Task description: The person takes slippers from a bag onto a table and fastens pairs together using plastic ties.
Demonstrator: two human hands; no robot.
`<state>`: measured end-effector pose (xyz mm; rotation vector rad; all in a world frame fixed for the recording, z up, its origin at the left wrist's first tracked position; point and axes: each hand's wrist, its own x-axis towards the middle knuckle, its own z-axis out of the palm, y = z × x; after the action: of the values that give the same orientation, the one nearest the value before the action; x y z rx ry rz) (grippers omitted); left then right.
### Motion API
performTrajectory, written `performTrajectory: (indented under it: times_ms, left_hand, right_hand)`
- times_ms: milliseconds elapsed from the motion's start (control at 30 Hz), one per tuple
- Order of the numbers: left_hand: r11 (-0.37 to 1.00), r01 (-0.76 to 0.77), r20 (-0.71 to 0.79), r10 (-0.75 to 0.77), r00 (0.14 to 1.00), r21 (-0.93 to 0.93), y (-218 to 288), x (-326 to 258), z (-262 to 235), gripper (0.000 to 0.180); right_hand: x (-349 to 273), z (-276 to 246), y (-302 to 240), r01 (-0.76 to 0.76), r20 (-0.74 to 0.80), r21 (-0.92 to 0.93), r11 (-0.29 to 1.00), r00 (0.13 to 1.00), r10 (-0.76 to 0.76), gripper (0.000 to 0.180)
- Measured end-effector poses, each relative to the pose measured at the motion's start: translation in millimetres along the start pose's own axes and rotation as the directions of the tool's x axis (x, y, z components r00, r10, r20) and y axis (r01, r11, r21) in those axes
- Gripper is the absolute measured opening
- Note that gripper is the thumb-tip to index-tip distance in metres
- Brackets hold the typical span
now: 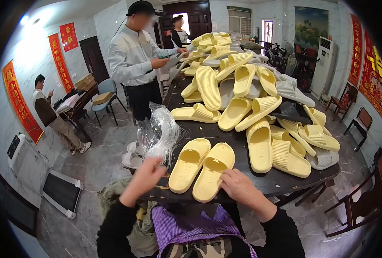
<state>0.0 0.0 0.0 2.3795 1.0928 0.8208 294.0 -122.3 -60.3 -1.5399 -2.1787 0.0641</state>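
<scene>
A pair of yellow slippers lies side by side on the near edge of the dark table: the left slipper [189, 165] and the right slipper [213, 172], toes pointing away from me. My right hand [241, 185] is closed at the right slipper's outer edge, fingertips gripping its side. My left hand [147, 177] has its fingers curled together at the lower end of a bundle of thin, clear plastic strands [161, 129] in a torn clear bag. Whatever lies between those fingers is too small to make out.
A large heap of yellow slippers [236, 114], with some grey and black ones, covers the table's middle and far part. Across the left side a person [135, 60] holds a slipper and a tool. Grey slippers [132, 161] lie beyond the table's left edge. Chairs [357, 200] stand at right.
</scene>
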Motion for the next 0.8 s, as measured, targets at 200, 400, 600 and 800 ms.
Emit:
performTrajectory:
  times_ms: [200, 400, 600, 800]
  left_hand:
    - [0.971, 0.231, -0.037, -0.233, 0.972, -0.068, -24, -31, 69, 0.047]
    - [0.922, 0.332, 0.092, -0.32, 0.943, -0.201, 1, -19, 85, 0.052]
    - [0.81, 0.398, 0.278, -0.3, 0.913, -0.431, 2, -18, 87, 0.046]
    - [0.331, 0.47, 0.387, -0.288, 0.876, -0.818, 39, -17, 78, 0.042]
  right_hand:
    - [-32, -5, -25, -0.005, -0.117, 0.182, 0.983, 0.993, 0.026, 0.04]
    - [-33, -3, -52, 0.016, -0.081, 0.042, 0.999, 0.997, -0.012, 0.042]
    - [-38, 15, -45, -0.046, -0.19, 0.009, 0.999, 0.981, 0.047, 0.04]
    - [-40, 19, -24, -0.021, -0.358, 0.139, 0.99, 0.931, 0.07, 0.032]
